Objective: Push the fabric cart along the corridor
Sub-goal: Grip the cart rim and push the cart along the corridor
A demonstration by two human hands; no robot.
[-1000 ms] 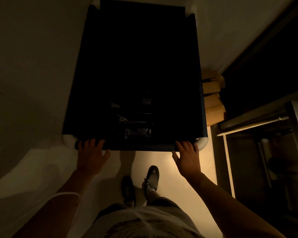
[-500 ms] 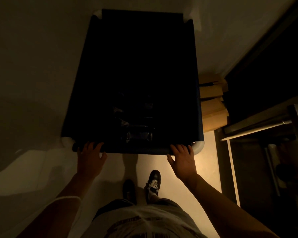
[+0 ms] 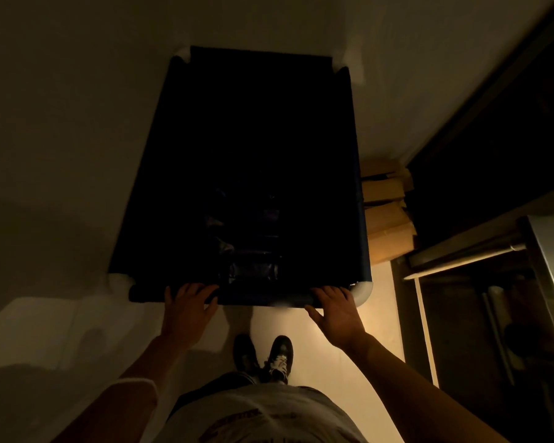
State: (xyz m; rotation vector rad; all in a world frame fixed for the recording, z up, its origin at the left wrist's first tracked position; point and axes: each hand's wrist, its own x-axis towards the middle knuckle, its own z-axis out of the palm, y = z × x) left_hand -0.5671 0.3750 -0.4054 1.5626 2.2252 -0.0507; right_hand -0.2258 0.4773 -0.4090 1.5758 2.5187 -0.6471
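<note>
A large dark fabric cart point(image 3: 360, 219) with white corner fittings fills the middle of the dim corridor, seen from above. Its inside is almost black, with faint shiny dark contents near the closest end. My left hand point(image 3: 186, 306) lies over the cart's near rim at the left, fingers curled onto the bar. My right hand point(image 3: 336, 310) rests on the same rim near the right white corner, fingers spread on the bar. My two feet show on the pale floor below the cart.
Stacked cardboard boxes point(image 3: 386, 219) sit tight against the cart's right side. A dark doorway and a metal unit with shelves point(image 3: 544, 266) stand on the right. A pale wall point(image 3: 61, 123) runs along the left, with pale floor ahead of the cart.
The cart has rolled forward, away from me, along the corridor, passing the cardboard boxes. Both hands stay on the near rim and have shifted slightly inward. My feet have stepped forward.
</note>
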